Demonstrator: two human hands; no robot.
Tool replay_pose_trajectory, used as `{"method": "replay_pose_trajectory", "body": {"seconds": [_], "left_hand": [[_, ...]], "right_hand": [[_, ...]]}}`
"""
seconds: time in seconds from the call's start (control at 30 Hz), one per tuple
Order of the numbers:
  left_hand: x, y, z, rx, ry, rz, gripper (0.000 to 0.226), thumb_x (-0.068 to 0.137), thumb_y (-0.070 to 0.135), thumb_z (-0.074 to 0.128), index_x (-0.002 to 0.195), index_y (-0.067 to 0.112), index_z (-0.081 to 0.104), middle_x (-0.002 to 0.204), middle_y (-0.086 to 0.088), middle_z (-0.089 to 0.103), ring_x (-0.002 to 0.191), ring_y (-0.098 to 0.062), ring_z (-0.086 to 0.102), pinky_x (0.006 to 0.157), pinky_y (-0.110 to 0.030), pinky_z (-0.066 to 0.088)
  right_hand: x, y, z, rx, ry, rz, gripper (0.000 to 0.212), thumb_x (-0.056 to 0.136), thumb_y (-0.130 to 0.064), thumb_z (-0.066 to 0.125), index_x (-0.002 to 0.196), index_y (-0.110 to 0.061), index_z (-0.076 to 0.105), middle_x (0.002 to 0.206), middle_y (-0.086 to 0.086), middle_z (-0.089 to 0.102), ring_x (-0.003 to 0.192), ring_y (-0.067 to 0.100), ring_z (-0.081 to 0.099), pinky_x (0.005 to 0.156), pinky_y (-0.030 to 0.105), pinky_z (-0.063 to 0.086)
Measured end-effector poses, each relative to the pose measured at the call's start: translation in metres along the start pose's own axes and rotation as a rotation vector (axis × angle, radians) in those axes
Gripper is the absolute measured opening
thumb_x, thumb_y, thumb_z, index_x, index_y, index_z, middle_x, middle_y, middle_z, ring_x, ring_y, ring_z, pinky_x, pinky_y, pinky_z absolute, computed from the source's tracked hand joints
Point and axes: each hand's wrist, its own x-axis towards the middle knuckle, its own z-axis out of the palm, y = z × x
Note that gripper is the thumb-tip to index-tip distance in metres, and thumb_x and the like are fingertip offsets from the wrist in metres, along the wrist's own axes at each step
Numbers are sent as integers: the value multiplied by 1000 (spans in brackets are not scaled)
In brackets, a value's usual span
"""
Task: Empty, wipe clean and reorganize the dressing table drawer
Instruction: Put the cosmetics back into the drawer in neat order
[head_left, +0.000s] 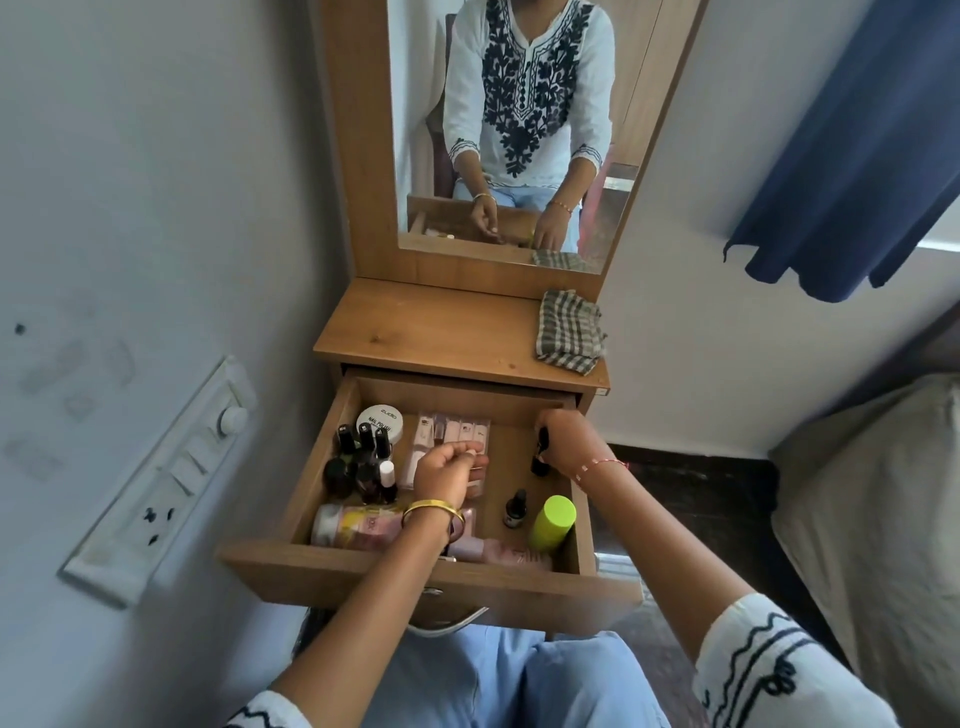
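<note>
The open wooden drawer (332, 569) of the dressing table is pulled out over my lap, and both my hands are inside it; my left hand (445, 470), with a gold bangle at the wrist, hovers near the drawer's middle with its fingers curled together, and I cannot tell whether anything is pinched in them; my right hand (569, 439), with a thin red thread at the wrist, sits at two o'clock in the drawer, closed round the top of one small dark bottle (540, 462) standing upright. At ten o'clock stands a cluster of dark nail polish bottles (358, 462), about seven as far as I can count, one of them white-capped; just behind them lies one round white tub (383, 418); at twelve o'clock lies one clear packet of pale press-on nails (449, 431). At five o'clock stand one lime-green cylindrical bottle (553, 522) and, just beside it, one small dark dropper bottle (515, 509); along the front wall lie pinkish containers, partly hidden by my left arm, so I cannot count them. One checked grey-and-white cloth (570, 332) rests on the tabletop at one o'clock, below the mirror (519, 130).
</note>
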Motion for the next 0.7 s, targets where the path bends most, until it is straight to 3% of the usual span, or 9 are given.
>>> {"method": "replay_pose_trajectory", "body": {"seconds": [0.2,0.43,0.7], "left_hand": [[0,-2,1,63,2,32,17,93,8,46,96,7,63,82,-2,66,68,-8,60,57,-22,48],[0,-2,-1,73,-3,39,16,93,7,47,95,8,63,79,-1,66,67,-7,60,53,-18,48],[1,-1,-1,88,-5,46,17,92,7,48,87,13,63,83,-4,67,69,-10,61,60,-24,49]], "right_hand": [[-2,-5,1,-142,-24,-49,26,87,-3,57,113,-3,59,121,16,60,114,28,56,97,32,45],[-7,-5,-5,-148,-4,-61,25,88,1,53,112,-2,59,120,16,60,113,28,56,95,31,45],[-11,-2,-9,-163,16,-73,31,87,2,54,117,-4,57,123,16,57,115,28,54,97,31,42]]}}
